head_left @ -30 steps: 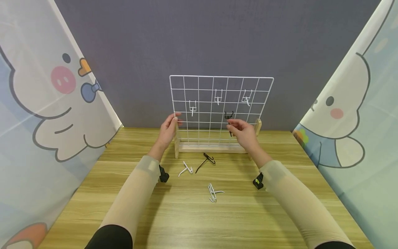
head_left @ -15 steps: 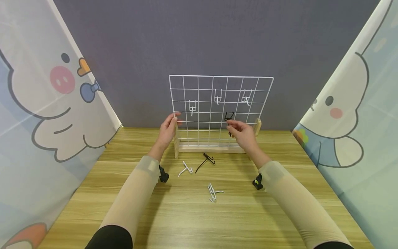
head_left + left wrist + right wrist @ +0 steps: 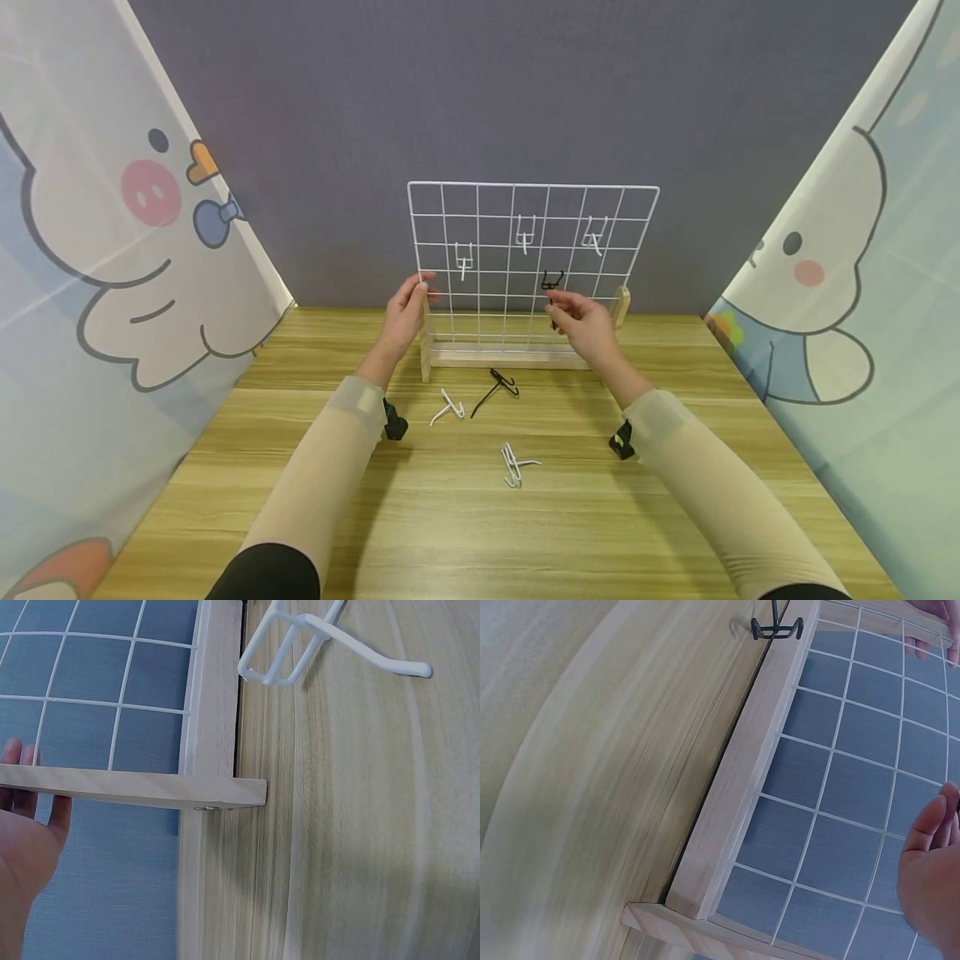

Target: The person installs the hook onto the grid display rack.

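Note:
A white wire grid panel [image 3: 532,184] stands upright in a wooden base [image 3: 510,358]. My left hand [image 3: 403,315] grips the panel's left side by the wooden post [image 3: 150,787], its thumb in front and fingers behind. With thumb and fingertips, my right hand [image 3: 591,327] pinches the shaft of a black hook [image 3: 552,282], whose two prongs point up right at the grid wires. In the right wrist view the fingers hide this hook. Three white hooks hang on the upper grid: a left one [image 3: 464,262], a middle one [image 3: 525,239] and a right one [image 3: 595,240].
On the wooden table [image 3: 450,525], in front of the base, lie a white hook [image 3: 452,407], another black hook [image 3: 498,383] and, nearer me, a second white hook [image 3: 512,463]. A grey wall [image 3: 525,92] rises behind the grid, with cartoon-printed curtains [image 3: 247,275] at both sides.
The black hook in my right hand has dropped slightly, and its prongs sit more level than a second ago. My left hand and the grid have stayed in place.

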Motion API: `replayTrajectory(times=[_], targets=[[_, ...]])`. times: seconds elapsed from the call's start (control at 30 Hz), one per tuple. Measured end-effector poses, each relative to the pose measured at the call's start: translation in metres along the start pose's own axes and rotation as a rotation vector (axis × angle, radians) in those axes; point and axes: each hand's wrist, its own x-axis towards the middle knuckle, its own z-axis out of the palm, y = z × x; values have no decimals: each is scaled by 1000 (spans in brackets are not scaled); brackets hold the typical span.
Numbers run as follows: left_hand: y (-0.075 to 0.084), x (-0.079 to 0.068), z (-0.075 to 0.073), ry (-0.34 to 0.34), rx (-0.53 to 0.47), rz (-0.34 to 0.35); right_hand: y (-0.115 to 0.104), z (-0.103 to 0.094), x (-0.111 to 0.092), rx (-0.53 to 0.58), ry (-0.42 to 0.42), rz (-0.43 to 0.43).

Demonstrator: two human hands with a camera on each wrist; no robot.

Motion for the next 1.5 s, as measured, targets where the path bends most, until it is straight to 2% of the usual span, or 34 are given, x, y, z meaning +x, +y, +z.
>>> replayTrajectory(times=[0.23,0.6,1.0,1.2,1.5], targets=[[-4,2,-1,2,1,3,0,-1,-4,-17,-1,-25],[-1,1,0,5,13,3,2,-2,-11,42,9,-54],[-2,0,-1,-4,-5,15,11,-11,-28,91,24,-12],[-1,1,0,-5,11,9,20,-17,-45,63,-36,-5],[-2,2,0,-12,-6,23,30,-14,-77,-9,-148,26]])
